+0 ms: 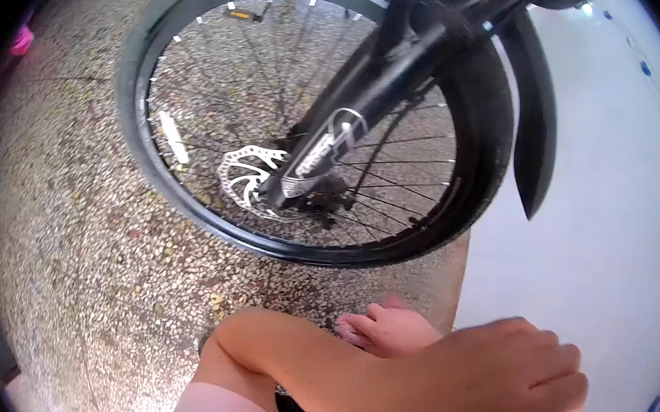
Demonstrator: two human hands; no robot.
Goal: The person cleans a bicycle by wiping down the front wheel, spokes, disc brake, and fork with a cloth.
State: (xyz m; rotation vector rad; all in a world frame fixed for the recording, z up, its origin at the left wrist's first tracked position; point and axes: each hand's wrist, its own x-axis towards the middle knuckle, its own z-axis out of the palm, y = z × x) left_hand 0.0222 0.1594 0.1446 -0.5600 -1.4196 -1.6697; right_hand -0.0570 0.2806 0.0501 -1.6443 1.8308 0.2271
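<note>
My left arm crosses the front of the view, and my left hand (516,375) is at the right, near the camera. Its back faces up and its fingers are curled under; whatever they hold, if anything, is hidden. Behind the left forearm, lower down, is my right hand (394,329), closed on a pink cloth (354,331) that shows in small parts at its fingers. Both hands are below a bicycle's front wheel (278,253), apart from it. The wheel carries a silver disc brake rotor (233,177) beside the black fork (355,113).
A black mudguard (533,122) hangs behind the tyre. The floor is speckled stone (102,263) at left and pale smooth tile (580,254) with blue marks at right. Something pink (22,41) shows at the far left edge.
</note>
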